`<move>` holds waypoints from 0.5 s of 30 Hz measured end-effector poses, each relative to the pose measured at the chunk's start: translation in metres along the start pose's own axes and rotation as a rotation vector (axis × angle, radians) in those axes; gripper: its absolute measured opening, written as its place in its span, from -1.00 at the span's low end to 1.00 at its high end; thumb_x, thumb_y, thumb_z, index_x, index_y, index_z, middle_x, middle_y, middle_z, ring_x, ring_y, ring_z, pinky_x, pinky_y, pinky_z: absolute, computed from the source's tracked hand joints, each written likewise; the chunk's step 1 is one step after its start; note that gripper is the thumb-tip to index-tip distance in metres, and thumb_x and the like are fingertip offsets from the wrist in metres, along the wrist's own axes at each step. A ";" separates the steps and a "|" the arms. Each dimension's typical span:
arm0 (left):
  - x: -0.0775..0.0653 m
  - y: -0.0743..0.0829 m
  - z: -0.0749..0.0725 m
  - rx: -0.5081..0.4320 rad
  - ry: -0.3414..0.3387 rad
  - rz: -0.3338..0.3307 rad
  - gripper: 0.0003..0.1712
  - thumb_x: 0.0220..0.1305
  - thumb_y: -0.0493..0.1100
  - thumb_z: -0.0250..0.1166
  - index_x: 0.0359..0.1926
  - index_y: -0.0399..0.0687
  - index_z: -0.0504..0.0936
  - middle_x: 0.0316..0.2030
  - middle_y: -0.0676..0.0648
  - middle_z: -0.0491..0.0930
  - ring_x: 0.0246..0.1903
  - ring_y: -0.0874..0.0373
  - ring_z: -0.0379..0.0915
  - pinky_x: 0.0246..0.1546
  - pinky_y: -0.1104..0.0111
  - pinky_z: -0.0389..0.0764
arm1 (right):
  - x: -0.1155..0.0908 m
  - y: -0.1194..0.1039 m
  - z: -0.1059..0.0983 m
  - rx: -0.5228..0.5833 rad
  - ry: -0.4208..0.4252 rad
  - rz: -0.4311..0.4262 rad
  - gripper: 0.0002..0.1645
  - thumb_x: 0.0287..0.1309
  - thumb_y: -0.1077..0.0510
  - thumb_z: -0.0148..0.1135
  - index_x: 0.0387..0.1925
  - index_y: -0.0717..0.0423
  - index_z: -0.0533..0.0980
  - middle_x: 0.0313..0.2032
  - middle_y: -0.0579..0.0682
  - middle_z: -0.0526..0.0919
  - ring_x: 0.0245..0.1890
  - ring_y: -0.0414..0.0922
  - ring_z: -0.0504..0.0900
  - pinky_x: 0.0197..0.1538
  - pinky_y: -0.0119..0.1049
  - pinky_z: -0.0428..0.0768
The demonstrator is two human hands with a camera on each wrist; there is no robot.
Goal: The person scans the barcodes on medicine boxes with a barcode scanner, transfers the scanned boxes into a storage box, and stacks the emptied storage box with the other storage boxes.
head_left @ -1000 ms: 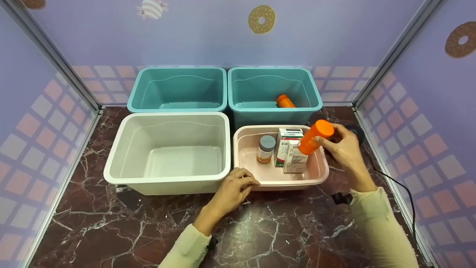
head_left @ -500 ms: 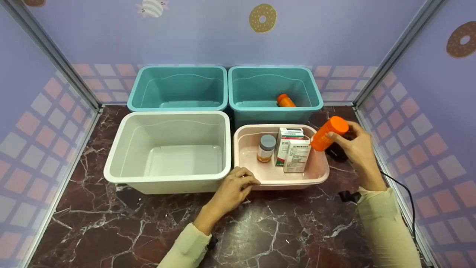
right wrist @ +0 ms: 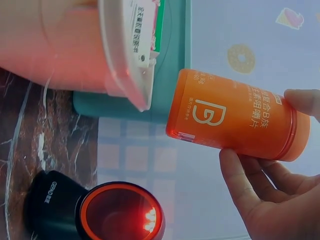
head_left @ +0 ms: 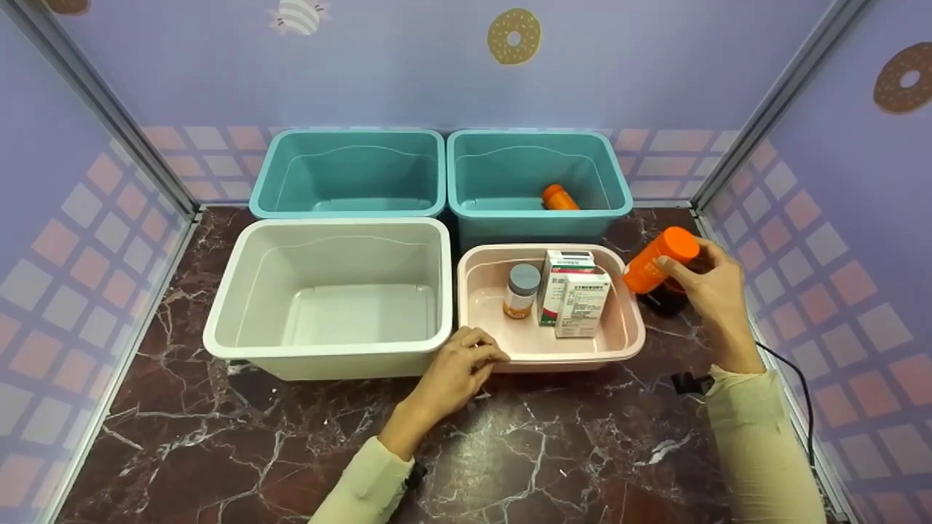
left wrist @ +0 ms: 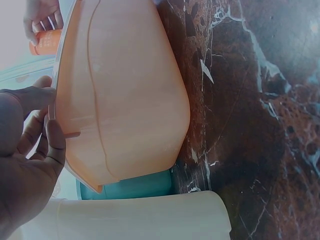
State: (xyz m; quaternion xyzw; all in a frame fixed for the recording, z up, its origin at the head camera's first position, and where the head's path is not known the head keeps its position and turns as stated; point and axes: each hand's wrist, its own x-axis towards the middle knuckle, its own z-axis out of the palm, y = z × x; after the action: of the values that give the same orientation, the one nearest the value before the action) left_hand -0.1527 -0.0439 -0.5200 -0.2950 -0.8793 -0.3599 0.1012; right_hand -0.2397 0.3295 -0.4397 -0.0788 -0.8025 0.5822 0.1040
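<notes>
My right hand (head_left: pixel 717 287) holds an orange pill bottle (head_left: pixel 661 260) near its cap, tilted, beyond the right rim of the pink bin (head_left: pixel 480 342). In the right wrist view the bottle (right wrist: pixel 235 115) shows a white B on its label, and a black scanner (right wrist: pixel 120 212) with a red-lit round window stands below it. My left hand (head_left: pixel 455 371) pinches the front rim of the pink bin; the left wrist view shows thumb and fingers on either side of that rim. Inside this bin are a grey-capped bottle (head_left: pixel 521 291) and two upright medicine boxes (head_left: pixel 582 306).
A white bin (head_left: pixel 328 353) stands left of the pink one. Behind are two teal bins, a left one (head_left: pixel 349 215) and a right one (head_left: pixel 539 213) with another orange bottle (head_left: pixel 559 198) lying in it. A black cable (head_left: pixel 797 371) runs along the right wall.
My right hand has carried the orange bottle rightward from over the pink bin to beyond its right rim, above the scanner. The left hand stays at the front rim.
</notes>
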 end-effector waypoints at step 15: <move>0.000 -0.002 0.001 0.001 0.029 0.030 -0.83 0.22 -0.28 0.37 -0.20 0.04 0.78 -0.22 0.08 0.61 -0.11 0.14 0.46 0.00 0.34 0.54 | 0.007 0.018 -0.012 -0.338 0.134 0.015 -0.29 0.06 -0.13 0.46 0.20 0.08 0.52 -0.21 -0.31 0.54 -0.19 -0.40 0.51 -0.04 -0.56 0.43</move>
State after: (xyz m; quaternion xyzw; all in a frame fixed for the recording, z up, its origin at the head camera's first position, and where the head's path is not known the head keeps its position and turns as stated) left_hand -0.1535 -0.0439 -0.5219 -0.3029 -0.8735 -0.3620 0.1195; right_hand -0.2436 0.3484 -0.4529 -0.1399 -0.8796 0.4331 0.1383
